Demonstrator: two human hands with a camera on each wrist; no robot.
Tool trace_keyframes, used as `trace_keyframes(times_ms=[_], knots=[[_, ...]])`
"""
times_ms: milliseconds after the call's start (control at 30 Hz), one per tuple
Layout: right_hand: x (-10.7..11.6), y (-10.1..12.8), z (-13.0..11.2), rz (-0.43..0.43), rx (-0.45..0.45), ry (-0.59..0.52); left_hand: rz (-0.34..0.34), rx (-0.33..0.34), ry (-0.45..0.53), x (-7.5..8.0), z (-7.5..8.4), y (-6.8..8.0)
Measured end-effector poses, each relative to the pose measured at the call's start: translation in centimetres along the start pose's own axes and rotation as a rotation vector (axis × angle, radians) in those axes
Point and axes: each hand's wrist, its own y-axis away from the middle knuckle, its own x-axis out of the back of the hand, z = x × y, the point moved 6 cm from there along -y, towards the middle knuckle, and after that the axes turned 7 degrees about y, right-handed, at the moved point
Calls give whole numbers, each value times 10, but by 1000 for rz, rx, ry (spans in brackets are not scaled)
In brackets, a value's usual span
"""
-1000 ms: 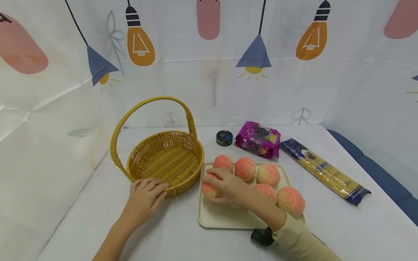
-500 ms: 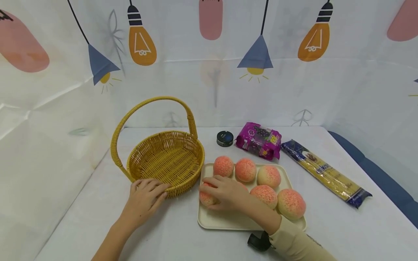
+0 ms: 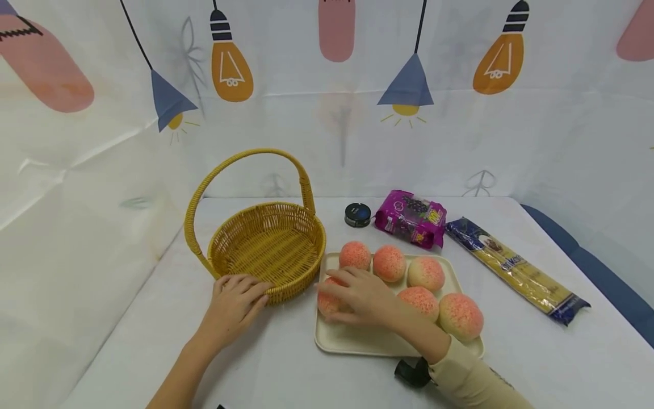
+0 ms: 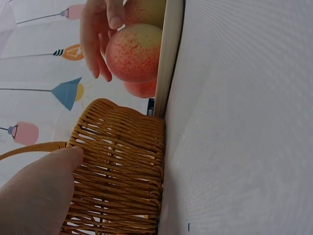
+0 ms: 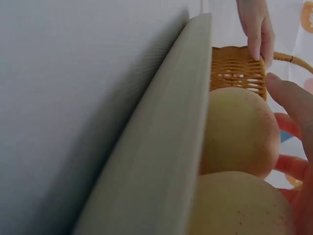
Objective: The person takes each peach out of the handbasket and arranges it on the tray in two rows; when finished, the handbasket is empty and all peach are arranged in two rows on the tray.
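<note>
My left hand [image 3: 232, 312] grips the near rim of a yellow wicker basket [image 3: 273, 247] with a tall arched handle; the left wrist view shows the thumb [image 4: 58, 164] outside its woven wall. My right hand [image 3: 368, 298] spreads over the leftmost pink-and-cream peach [image 3: 329, 305] on a cream tray [image 3: 352, 342]. Around that peach [image 4: 134, 51], the fingers look straight and loose in the left wrist view. From the right wrist, the thumb [image 5: 293, 100] stands apart from the peach [image 5: 239, 129], with fingers behind it. Several more peaches share the tray, one partly hidden under my right hand.
Behind the tray stand a round black tin [image 3: 357, 215] and a purple packet [image 3: 411, 218] with dark fruit printed on it. A long blue-and-gold packet [image 3: 516, 267] lies at the right. A patterned cloth [image 3: 306, 113] closes off the back of the table.
My right hand and the leftmost peach first shifted a little left and toward me, then slightly back. My left hand stays on the basket rim. The whole view has moved slightly.
</note>
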Motion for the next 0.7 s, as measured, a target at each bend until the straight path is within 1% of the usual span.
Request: trace_keyframes(times_ms=[67,167,333,400,533,600,667,700], knots=[[5,3,3,14,-12,-8,-10,9,-6,-1,-1,-2],[13,9,7,15,-30,-17,-43,36,-42,-2,-1,-6],[28,26,20,-13,-144,-89,-130,113,-146,0,0,-7],[34,33,27,-12,-184,-93,-173,154,-176,1,2,-8],[41,45,38,26,-196,-57,-262,251,-207,10,9,-9],[42,49,43,56,-196,-32,-291,285,-217,16,14,-10],[43,53,47,86,-206,-25,-303,297,-219,22,19,-12],[44,54,49,97,-213,-21,-300,284,-220,24,21,-13]])
